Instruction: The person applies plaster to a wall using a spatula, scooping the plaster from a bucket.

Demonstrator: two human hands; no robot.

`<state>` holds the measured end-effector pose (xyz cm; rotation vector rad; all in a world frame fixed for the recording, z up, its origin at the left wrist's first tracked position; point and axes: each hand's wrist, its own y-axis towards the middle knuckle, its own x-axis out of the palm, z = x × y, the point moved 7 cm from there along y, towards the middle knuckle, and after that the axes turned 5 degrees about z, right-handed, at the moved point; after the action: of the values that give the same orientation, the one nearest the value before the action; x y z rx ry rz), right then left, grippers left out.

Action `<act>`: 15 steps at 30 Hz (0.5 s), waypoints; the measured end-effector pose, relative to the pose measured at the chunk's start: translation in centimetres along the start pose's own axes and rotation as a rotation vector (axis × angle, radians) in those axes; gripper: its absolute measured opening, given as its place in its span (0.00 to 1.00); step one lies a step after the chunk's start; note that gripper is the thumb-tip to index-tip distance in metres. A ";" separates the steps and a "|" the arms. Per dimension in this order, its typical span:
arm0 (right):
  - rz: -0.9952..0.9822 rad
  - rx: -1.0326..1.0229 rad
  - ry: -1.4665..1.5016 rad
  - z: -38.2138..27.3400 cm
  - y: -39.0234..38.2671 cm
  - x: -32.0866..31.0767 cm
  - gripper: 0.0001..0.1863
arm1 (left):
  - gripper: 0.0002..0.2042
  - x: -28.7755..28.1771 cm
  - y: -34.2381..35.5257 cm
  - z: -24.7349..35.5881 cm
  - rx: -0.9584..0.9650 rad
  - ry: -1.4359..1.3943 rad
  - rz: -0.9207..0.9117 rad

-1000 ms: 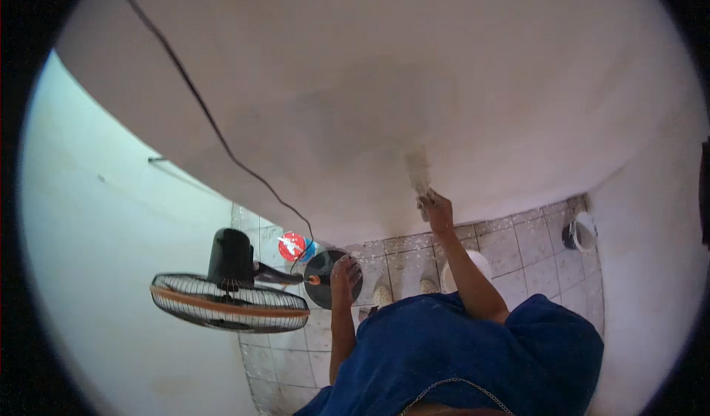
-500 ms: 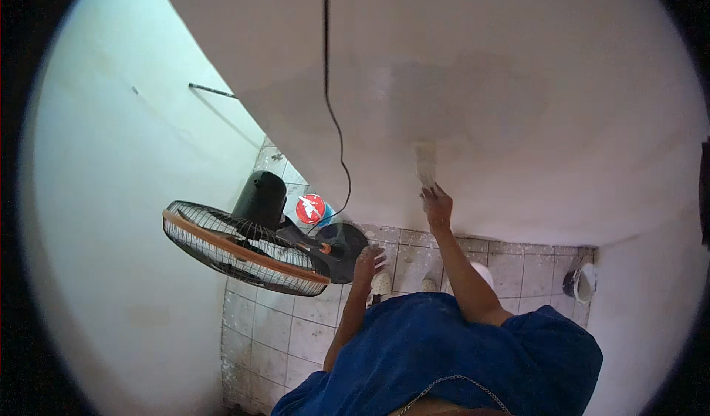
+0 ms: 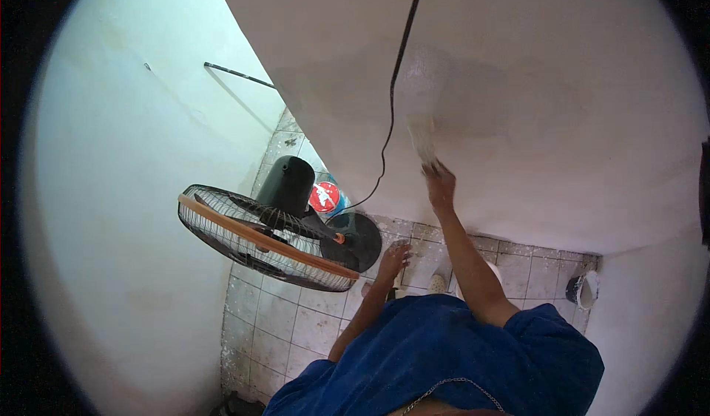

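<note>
One brush [image 3: 423,139] is held upright against the white wall [image 3: 562,98], bristles pointing up.

From left to right: one fan [image 3: 262,238] is seen on the tiled floor [image 3: 296,320]; the left hand [image 3: 393,259] hangs with fingers spread, holding nothing; the right hand [image 3: 441,181] is clamped on the brush handle, the bristles lying just above the grip, beside one black cord [image 3: 390,113].

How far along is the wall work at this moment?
Done: a darker, damp-looking patch covers the middle of the wall. In hand: the right hand presses a brush against that patch; the left hand hangs free. Left: the lighter wall around it.
</note>
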<state>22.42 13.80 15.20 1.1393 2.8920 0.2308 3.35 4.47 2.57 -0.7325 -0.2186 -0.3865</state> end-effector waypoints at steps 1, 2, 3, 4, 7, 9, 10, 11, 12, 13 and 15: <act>-0.010 0.105 -0.037 2.3 -2.1 -1.7 0.17 | 0.16 -0.1 0.0 -0.2 -0.015 0.005 0.003; 0.045 0.174 0.042 4.5 -4.1 -4.2 0.18 | 0.16 0.1 -0.4 0.0 -0.050 0.074 0.026; 0.037 0.294 -0.128 5.7 -6.7 -6.5 0.18 | 0.16 -0.7 -0.4 -0.4 -0.062 0.072 0.030; 0.026 0.259 -0.296 5.3 -9.1 -8.7 0.18 | 0.16 -1.1 -0.5 -1.1 -0.085 0.049 0.002; 0.179 0.335 -0.427 8.6 -15.7 -17.8 0.15 | 0.15 -1.0 0.2 -3.3 -0.101 0.083 -0.104; 0.322 0.464 -0.382 9.5 -20.7 -21.5 0.12 | 0.14 -4.3 3.5 -7.3 -0.010 0.245 -0.202; 0.381 0.499 -0.407 8.9 -22.1 -23.6 0.11 | 0.17 -3.1 3.4 -7.0 0.021 0.476 -0.303; 0.453 0.536 -0.424 8.4 -23.6 -25.7 0.11 | 0.17 -0.8 1.8 -4.9 -0.106 0.324 -0.250; 0.514 0.527 -0.420 7.9 -24.9 -27.0 0.11 | 0.17 0.3 0.8 -3.7 -0.212 0.229 -0.183; 0.562 0.511 -0.418 7.3 -25.7 -28.1 0.12 | 0.17 -0.2 1.7 -4.4 -0.207 0.228 -0.193; 0.732 0.575 -0.378 8.7 -28.4 -31.0 0.12 | 0.19 1.3 2.2 -5.1 -0.186 0.207 -0.266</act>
<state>26.62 -26.65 1.47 2.0151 2.1384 -0.7686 5.75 2.13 -2.08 -0.8423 -0.0846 -0.7396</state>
